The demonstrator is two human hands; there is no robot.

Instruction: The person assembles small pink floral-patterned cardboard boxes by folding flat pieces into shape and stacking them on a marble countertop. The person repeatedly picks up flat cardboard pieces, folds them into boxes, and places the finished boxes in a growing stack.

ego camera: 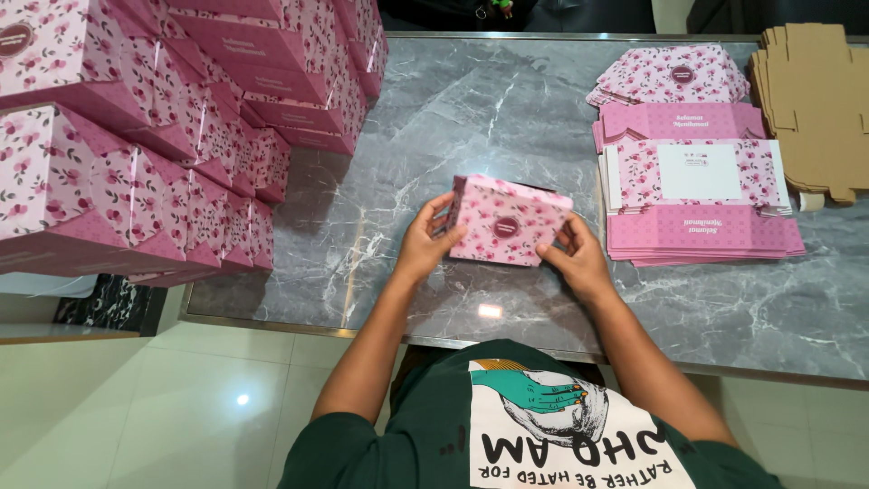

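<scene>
Left hand (425, 243) and right hand (575, 254) apart, gripping opposite ends of pink floral box (507, 220) mid-table, round dark label on top. Stacked finished boxes (145, 127) far left; flat pink blanks (692, 186) right, brown cardboard blanks (810, 100) far right.

Pink floral box (507, 222) centre, folded boxes (136, 136) left, flat blanks (692, 195) right

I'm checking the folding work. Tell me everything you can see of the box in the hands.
The box is a small pink carton with a rose print and a dark round badge on top. It looks like thin printed cardboard, folded into shape and closed, tilted slightly. It sits over the grey marble table, gripped at its left end by the left hand and at its right corner by the right hand.
</scene>
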